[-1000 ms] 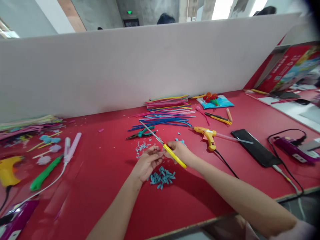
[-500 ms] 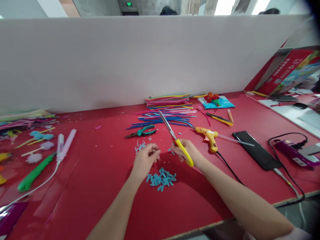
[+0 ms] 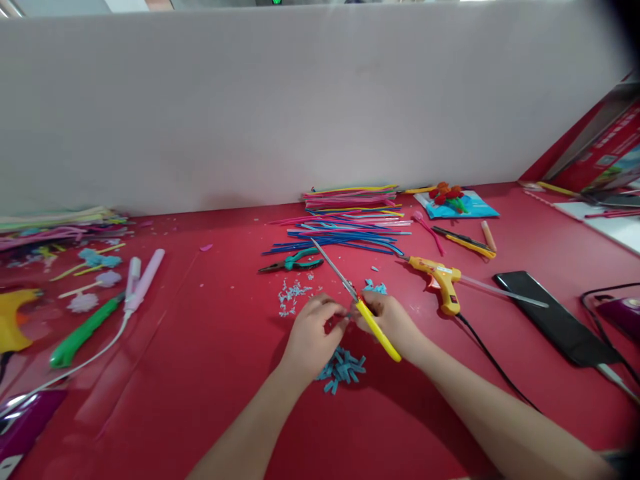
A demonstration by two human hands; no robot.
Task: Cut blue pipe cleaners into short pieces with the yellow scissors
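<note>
A pair of yellow-handled scissors (image 3: 379, 331) is held in my right hand (image 3: 393, 321), its blades pointing up and away to the left. My left hand (image 3: 311, 338) is closed in a pinch close to the right fingertips; whatever lies between its fingers is too small to make out. Under the hands is a pile of short blue pieces (image 3: 345, 369), partly covered by my left hand. A smaller heap of blue bits (image 3: 376, 287) lies just beyond my right hand. Pale blue crumbs (image 3: 291, 293) are scattered past my left hand.
Teal-handled pliers (image 3: 295, 261) lie before bundled coloured pipe cleaners (image 3: 345, 239). To the right are a yellow glue gun (image 3: 440, 279), a utility knife (image 3: 465, 241) and a black phone (image 3: 543, 317). Leftward sit a green-handled tool (image 3: 83, 337) and a pink wand-like tool (image 3: 145, 280). A white partition (image 3: 250, 107) stands behind.
My hands have come together, the left fingertips now meeting near the right ones. The scissors stay in my right hand. The view has tilted down and shifted left.
</note>
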